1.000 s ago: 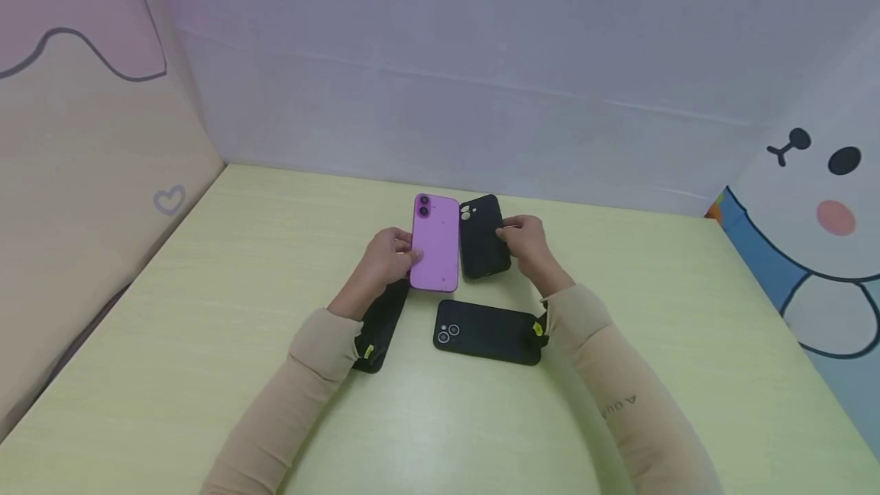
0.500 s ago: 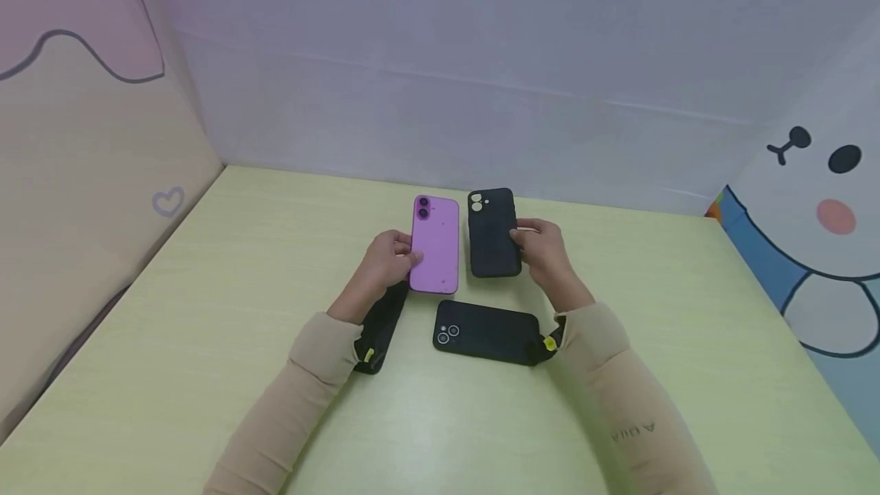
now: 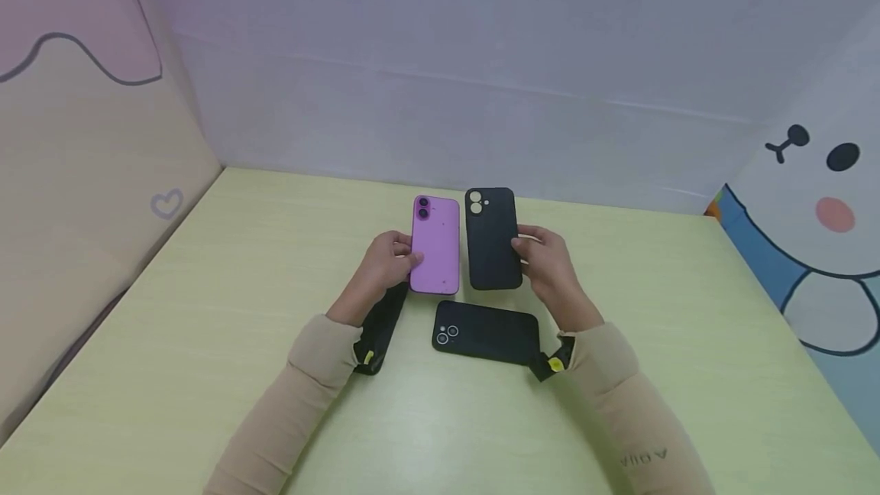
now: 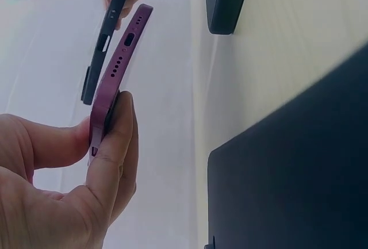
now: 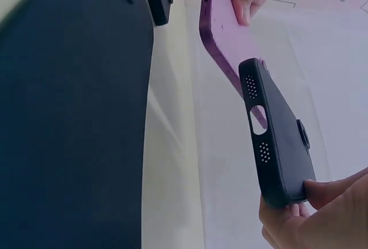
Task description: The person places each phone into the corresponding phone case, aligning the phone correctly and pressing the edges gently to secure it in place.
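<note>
My left hand (image 3: 389,260) pinches the left edge of a purple phone (image 3: 436,247), thumb on its back. The phone stands up with its two camera lenses at the top left. To its right my right hand (image 3: 548,264) grips a black phone case (image 3: 493,239) by its right edge, its camera cutout at the upper left. Phone and case are held side by side with a narrow gap in the head view. The left wrist view shows the phone's bottom edge (image 4: 118,65) with its port. In the right wrist view the case's port opening (image 5: 259,120) shows through.
A black phone (image 3: 484,332) with two lenses lies crosswise on the pale yellow table (image 3: 412,434) below the hands. Another flat black item (image 3: 385,327) lies partly under the left wrist. A white cloth wall (image 3: 481,98) rises behind the table.
The right hand has moved right and slightly toward me, turning the case from tilted to nearly upright and away from the phone. The left hand and phone have hardly moved.
</note>
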Tool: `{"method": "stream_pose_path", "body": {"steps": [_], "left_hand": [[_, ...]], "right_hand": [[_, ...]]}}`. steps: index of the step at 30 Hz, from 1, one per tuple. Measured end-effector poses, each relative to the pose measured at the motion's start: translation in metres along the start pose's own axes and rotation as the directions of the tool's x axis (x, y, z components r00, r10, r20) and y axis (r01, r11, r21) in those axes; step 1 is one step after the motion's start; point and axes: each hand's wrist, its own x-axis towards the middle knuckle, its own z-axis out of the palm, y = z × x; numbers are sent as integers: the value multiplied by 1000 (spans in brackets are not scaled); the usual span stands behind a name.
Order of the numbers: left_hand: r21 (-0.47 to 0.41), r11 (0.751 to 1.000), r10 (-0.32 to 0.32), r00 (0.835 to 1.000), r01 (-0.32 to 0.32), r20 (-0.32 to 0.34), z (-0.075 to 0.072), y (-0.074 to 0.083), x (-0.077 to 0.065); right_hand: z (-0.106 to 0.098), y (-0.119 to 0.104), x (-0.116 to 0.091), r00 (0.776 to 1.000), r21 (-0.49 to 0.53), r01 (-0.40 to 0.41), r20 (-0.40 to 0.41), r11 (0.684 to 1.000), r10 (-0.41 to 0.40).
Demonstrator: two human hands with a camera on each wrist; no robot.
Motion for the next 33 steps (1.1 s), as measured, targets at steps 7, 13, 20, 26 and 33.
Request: {"method": "stream_pose_path", "body": {"steps": [7, 13, 20, 26, 33], "left_hand": [[-20, 1000, 22, 1000, -22, 10, 1, 0, -1], [-27, 999, 37, 999, -36, 13, 3, 1, -1], [-57, 998, 24, 999, -22, 30, 6, 4, -3], [-70, 997, 21, 999, -18, 37, 10, 6, -3], [-69, 997, 26, 999, -24, 39, 14, 5, -2]], "right_hand": [[7, 3, -7, 1000, 30, 8, 27, 1000, -8], [11, 7, -11, 999, 55, 9, 35, 998, -11], [14, 12, -11, 999, 93, -2, 37, 996, -2], [15, 15, -10, 999, 96, -11, 33, 995, 7], [14, 19, -9, 999, 101, -20, 35, 995, 16]]}}
